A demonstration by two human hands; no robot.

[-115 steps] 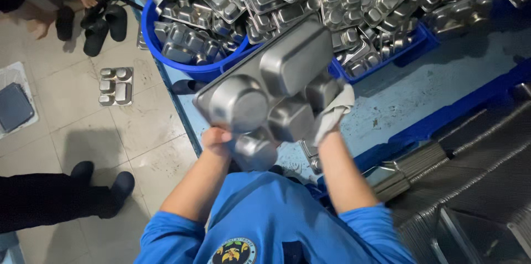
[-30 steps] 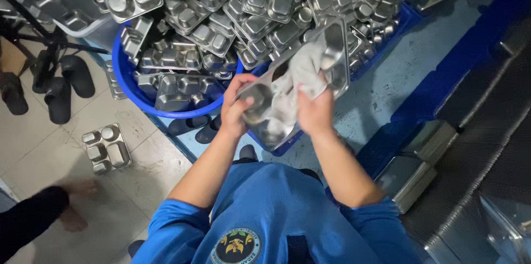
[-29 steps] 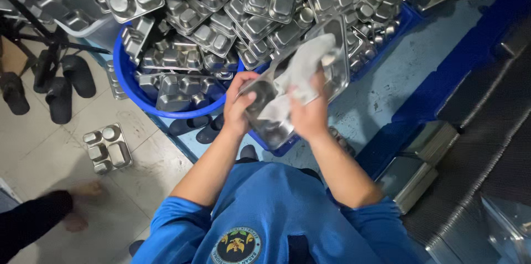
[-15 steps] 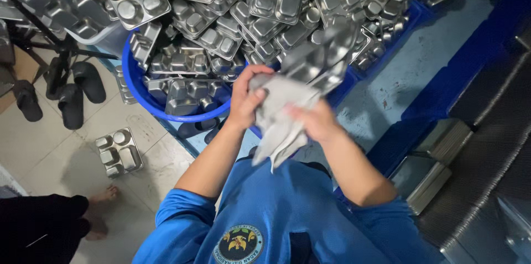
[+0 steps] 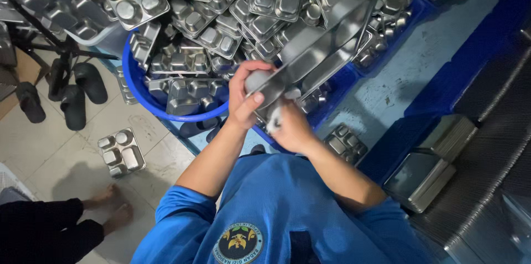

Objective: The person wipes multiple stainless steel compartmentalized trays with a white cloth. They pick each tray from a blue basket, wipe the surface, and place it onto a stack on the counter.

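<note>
A steel compartment tray (image 5: 323,48) is held tilted on edge in front of me, above a heap of the same trays. My left hand (image 5: 246,93) grips its near end, thumb on top. My right hand (image 5: 292,128) sits just below the tray and presses a white cloth (image 5: 275,121) against its underside; most of the cloth is hidden by my fingers. Both forearms come up from my blue shirt.
A blue round tub (image 5: 145,95) full of trays stands at left, a big pile of trays (image 5: 232,4) fills the top. One tray (image 5: 121,152) lies on the floor tiles, another (image 5: 344,143) on the blue table. Black sandals (image 5: 83,91) and another person's bare feet (image 5: 110,206) are at left.
The tray has swung from facing me to edge-on and moved up to the right. The cloth, spread over the tray before, is now bunched under my right hand.
</note>
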